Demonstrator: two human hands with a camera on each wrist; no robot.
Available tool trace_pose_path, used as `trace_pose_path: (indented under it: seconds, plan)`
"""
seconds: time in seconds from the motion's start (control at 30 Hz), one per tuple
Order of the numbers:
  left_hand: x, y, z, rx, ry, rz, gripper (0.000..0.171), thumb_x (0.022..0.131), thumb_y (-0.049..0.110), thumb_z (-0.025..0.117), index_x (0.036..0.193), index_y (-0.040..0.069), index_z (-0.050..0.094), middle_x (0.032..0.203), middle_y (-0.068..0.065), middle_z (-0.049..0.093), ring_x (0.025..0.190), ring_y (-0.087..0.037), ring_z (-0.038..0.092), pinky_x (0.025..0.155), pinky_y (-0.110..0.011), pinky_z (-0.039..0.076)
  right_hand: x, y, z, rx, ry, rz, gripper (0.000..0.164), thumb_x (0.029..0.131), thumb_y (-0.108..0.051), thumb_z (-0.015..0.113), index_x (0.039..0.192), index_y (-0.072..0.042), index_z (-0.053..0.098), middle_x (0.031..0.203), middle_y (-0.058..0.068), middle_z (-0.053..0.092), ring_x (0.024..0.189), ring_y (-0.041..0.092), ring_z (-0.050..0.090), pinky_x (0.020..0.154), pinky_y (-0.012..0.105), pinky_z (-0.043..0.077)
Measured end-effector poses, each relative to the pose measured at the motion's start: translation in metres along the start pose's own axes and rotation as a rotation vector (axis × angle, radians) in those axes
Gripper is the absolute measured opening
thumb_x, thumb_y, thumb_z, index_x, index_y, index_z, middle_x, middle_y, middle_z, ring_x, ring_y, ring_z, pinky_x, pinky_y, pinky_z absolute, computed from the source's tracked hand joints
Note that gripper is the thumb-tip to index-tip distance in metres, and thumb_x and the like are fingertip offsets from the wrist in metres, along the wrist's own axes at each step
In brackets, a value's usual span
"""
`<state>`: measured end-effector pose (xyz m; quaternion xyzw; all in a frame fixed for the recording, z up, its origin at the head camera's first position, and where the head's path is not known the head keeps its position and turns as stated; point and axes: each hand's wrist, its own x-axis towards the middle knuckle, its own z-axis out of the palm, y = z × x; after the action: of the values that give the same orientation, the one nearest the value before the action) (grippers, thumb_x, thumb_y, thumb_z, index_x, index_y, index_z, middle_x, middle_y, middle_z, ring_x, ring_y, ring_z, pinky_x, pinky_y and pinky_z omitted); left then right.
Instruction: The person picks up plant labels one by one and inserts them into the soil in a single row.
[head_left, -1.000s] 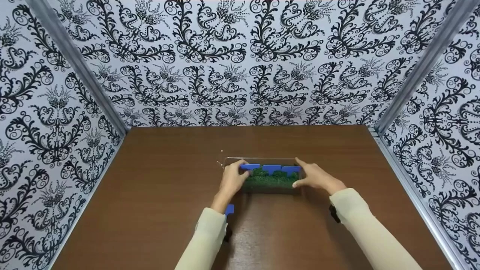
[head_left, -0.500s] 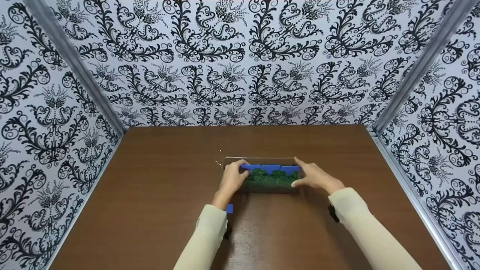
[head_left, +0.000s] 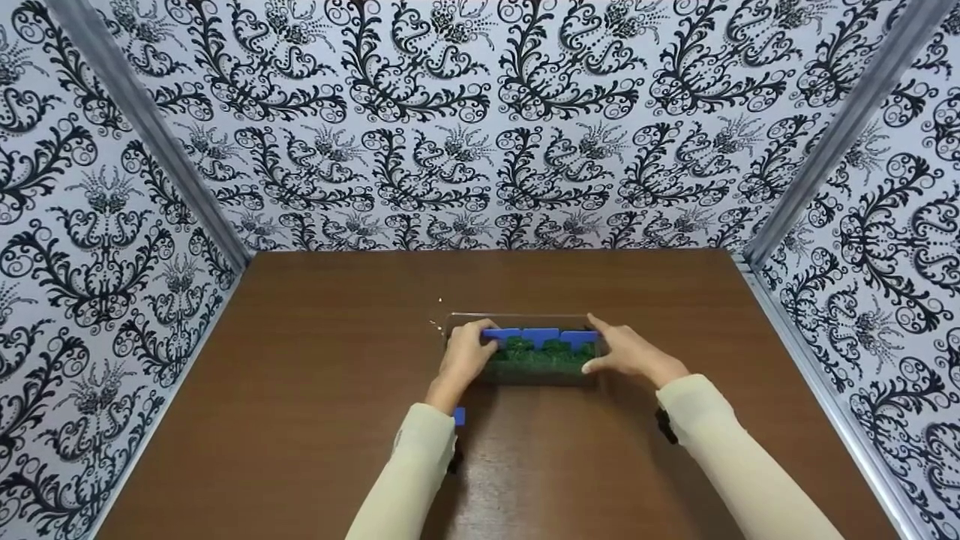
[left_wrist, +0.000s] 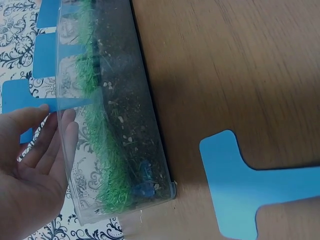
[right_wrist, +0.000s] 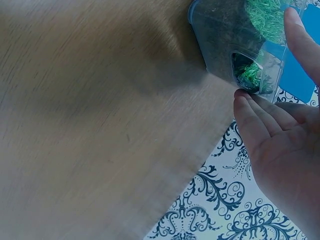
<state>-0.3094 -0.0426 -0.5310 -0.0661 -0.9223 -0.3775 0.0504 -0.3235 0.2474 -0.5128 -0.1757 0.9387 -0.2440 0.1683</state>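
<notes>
Technician: Report the left side.
Supervisor: Your left hand (head_left: pixel 463 354) pinches the leftmost blue T-shaped label (left_wrist: pixel 20 96) between thumb and fingers. Near your left wrist, a loose blue T-shaped label (left_wrist: pixel 225 182) lies on the wooden tabletop (head_left: pixel 322 352).
Technician: Report the centre.
Supervisor: The clear plastic planter box (head_left: pixel 540 374) rests on the tabletop between your hands. It contains dark soil (left_wrist: pixel 122 110) and green grass (left_wrist: pixel 107 155). Two more blue labels (head_left: pixel 541 337) stand in line to the right of the pinched one.
Technician: Report the right side.
Supervisor: Your right hand (head_left: pixel 634 352) holds the box's right end, thumb toward you.
</notes>
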Motion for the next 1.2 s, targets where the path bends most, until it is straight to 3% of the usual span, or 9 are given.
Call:
trace_pose_path:
  seconds: [0.43, 0.7, 0.93, 1.2]
  plan:
    - [0.0004, -0.0002, 0.0024, 0.041, 0.015, 0.067, 0.017, 0.089, 0.006, 0.071, 0.105, 0.009, 0.075, 0.102, -0.012, 0.077, 0.091, -0.030, 0.074, 0.079, -0.046, 0.059, 0.0003, -0.0008, 0.0001, 0.014, -0.014, 0.023, 0.101, 0.087, -0.035, 0.076, 0.159, -0.003, 0.013, 0.158, 0.029, 0.031, 0.144, 0.047, 0.033, 0.113, 0.062, 0.033]
    - [0.0019, 0.0002, 0.0042, 0.092, -0.015, 0.026, 0.016, 0.090, 0.011, 0.073, 0.105, 0.013, 0.076, 0.099, -0.009, 0.077, 0.084, -0.025, 0.073, 0.074, -0.043, 0.059, -0.0011, -0.0013, -0.0001, 0.020, -0.010, 0.017, 0.099, 0.088, -0.033, 0.076, 0.159, -0.002, 0.013, 0.158, 0.029, 0.029, 0.144, 0.048, 0.032, 0.114, 0.062, 0.032]
    - [0.0035, 0.0000, 0.0046, 0.165, -0.030, -0.038, 0.019, 0.090, 0.016, 0.074, 0.108, 0.018, 0.076, 0.104, -0.007, 0.077, 0.088, -0.027, 0.074, 0.076, -0.045, 0.058, -0.0019, -0.0015, 0.0000, 0.017, -0.001, 0.009, 0.099, 0.088, -0.033, 0.076, 0.158, -0.001, 0.014, 0.159, 0.029, 0.028, 0.145, 0.048, 0.031, 0.114, 0.062, 0.030]
    - [0.0056, -0.0020, 0.0055, 0.192, -0.023, -0.048, 0.018, 0.090, 0.018, 0.074, 0.107, 0.018, 0.077, 0.104, -0.007, 0.077, 0.091, -0.029, 0.074, 0.078, -0.047, 0.058, -0.0020, -0.0001, 0.0009, 0.021, 0.011, -0.003, 0.098, 0.088, -0.031, 0.077, 0.158, 0.000, 0.015, 0.158, 0.029, 0.029, 0.144, 0.048, 0.031, 0.115, 0.061, 0.030]
